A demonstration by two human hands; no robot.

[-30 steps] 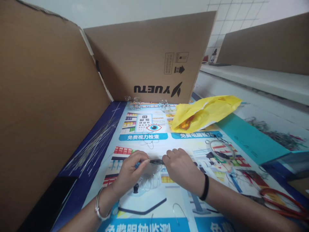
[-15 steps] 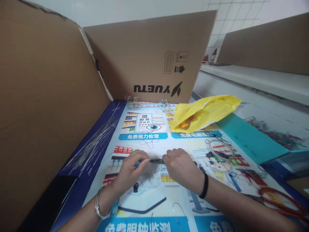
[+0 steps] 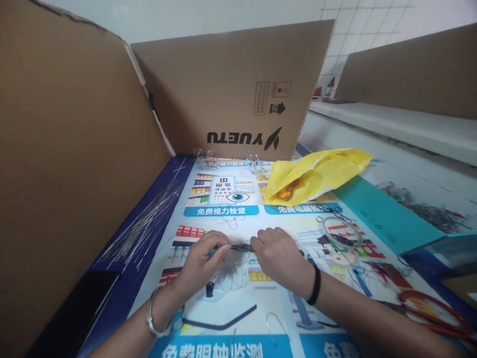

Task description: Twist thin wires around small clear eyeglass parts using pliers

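Note:
Dark pliers [image 3: 242,247] are held level over the middle of the printed sheet [image 3: 238,293]. My right hand [image 3: 281,256] is wrapped round their handles, jaws pointing left. Close to the jaw tips, my left hand [image 3: 204,261] pinches with thumb and forefinger; what lies between them is too small to make out. Thin bent wire [image 3: 233,278] shows faintly below the pliers. A curved piece of wire [image 3: 276,325] lies nearer to me on the sheet.
Straight wires [image 3: 143,226] lie at the left beside a black flat object [image 3: 74,313]. Cardboard panels [image 3: 231,89] stand behind and left. To the right are a yellow bag [image 3: 324,174], a tape roll [image 3: 341,232], a teal box [image 3: 391,214] and red-handled scissors [image 3: 436,311].

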